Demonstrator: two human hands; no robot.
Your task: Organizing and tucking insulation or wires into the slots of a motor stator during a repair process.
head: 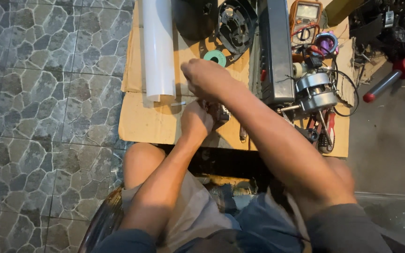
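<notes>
I see my left hand (196,121) clenched around a small dark metal part (220,114), which sits low over the cardboard-covered surface (141,124), just right of the fist. The part looks grey, compact and mostly hidden by fingers. My right hand (206,78) hovers just above it, fingers curled; whether it grips anything I cannot tell. A white tube (158,47) lies to the left, a green ring (215,57) beyond, an electric motor (316,91) to the right.

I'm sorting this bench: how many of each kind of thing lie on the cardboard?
White tube: 1
Green tape roll: 1
Multimeter: 1
Electric motor: 1
Black round fan part: 1
Long grey box: 1
Total: 6
</notes>
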